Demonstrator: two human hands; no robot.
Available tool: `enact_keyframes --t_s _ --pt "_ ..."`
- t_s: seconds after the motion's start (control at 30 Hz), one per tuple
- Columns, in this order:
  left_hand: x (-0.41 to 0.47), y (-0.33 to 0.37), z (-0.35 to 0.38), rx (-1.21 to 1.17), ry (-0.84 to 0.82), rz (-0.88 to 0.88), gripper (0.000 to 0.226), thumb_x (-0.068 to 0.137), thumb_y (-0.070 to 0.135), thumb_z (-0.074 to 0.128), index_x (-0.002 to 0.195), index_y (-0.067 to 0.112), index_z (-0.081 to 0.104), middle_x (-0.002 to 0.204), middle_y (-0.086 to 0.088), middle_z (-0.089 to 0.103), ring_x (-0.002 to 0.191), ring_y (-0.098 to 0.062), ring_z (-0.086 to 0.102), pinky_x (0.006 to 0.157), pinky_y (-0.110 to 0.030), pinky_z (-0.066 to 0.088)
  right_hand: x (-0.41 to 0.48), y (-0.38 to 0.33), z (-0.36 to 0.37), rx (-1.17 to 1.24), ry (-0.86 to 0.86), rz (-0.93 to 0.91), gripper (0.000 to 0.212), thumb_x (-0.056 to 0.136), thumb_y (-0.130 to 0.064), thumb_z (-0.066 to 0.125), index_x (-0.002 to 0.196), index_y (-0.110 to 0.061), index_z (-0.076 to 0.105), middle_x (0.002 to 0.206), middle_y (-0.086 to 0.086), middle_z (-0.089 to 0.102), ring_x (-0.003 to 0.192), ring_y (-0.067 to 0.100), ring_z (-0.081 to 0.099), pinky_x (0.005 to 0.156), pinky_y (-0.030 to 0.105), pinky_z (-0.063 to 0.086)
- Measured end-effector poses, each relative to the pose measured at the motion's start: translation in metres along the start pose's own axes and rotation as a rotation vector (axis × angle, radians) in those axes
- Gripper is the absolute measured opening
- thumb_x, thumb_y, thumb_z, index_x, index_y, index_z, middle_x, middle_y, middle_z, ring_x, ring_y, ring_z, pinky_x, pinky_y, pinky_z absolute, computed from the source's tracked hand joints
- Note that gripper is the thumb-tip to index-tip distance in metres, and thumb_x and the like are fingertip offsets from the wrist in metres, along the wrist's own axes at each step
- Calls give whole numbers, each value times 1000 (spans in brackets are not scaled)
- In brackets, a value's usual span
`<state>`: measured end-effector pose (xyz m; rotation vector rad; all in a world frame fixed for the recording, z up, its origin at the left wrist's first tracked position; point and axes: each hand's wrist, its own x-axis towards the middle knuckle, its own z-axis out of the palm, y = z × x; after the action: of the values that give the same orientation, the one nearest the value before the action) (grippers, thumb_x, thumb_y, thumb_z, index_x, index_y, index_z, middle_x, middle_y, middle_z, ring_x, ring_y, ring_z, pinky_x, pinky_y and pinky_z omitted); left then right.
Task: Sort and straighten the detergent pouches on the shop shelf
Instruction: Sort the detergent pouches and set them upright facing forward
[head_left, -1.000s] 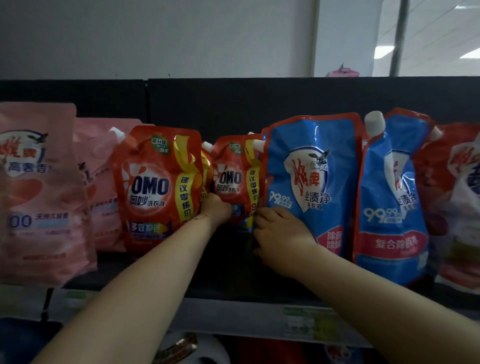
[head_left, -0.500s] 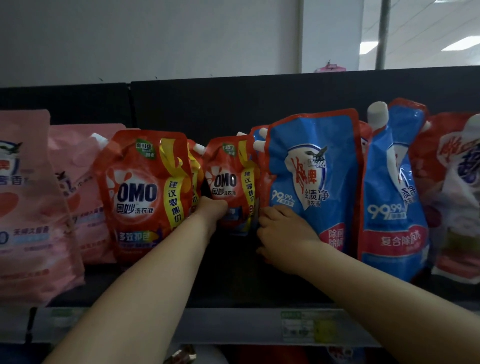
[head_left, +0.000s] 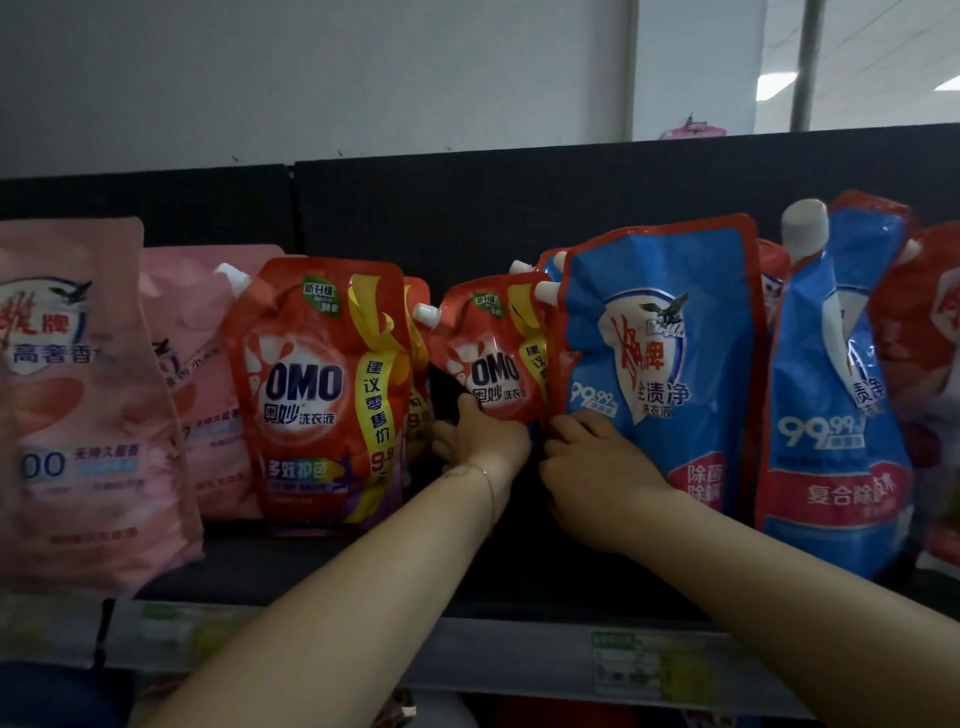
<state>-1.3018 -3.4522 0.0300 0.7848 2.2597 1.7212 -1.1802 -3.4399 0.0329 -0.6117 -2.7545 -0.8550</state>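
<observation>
Midway along a dark shop shelf, a person's two bare hands meet at the foot of a small red OMO pouch, which stands upright at the far side of the shelf, between a larger red OMO pouch on its left and a tall blue pouch on its right. The left hand grips the small pouch's lower left corner, thumb raised against its front and fingers curled in beneath it; a thin bracelet circles the wrist. The right hand sits just beside it at the seam where the small pouch meets the blue one, its fingers curled together with the tips out of sight (which of the two pouches they hold cannot be told). Another OMO pouch is wedged edge-on between the two red ones. A second blue pouch with a white cap leans further right, touching a red-and-white pouch at the frame's edge. Two pink pouches stand at the left, the nearer one overlapping the farther. A price strip runs along the shelf's near edge.
</observation>
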Motion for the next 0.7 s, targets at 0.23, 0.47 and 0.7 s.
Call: enact_keyframes --t_s 0.23,0.47,0.7 --pt "25 1 -13 -215 -131 -28 51 78 19 46 125 0 43 124 -20 54 109 -37 54 98 -50 45 2 1 2 15 19 -5 38 96 -40 46 125 -18 60 128 0 56 130 24 31 112 39 14" --pt "25 4 -29 -235 -269 22 51 80 16 73 125 12 50 118 -12 62 101 -30 62 86 -44 54 0 2 3 39 55 -23 39 97 -40 44 125 -16 59 127 1 57 129 24 32 112 39 13" --pt "-3 6 -9 -150 -94 221 56 53 42 83 101 31 59 104 3 70 94 -22 65 89 -40 53 2 5 6 43 58 -26 33 96 -34 46 116 -15 63 122 2 59 124 25 34 110 37 13"
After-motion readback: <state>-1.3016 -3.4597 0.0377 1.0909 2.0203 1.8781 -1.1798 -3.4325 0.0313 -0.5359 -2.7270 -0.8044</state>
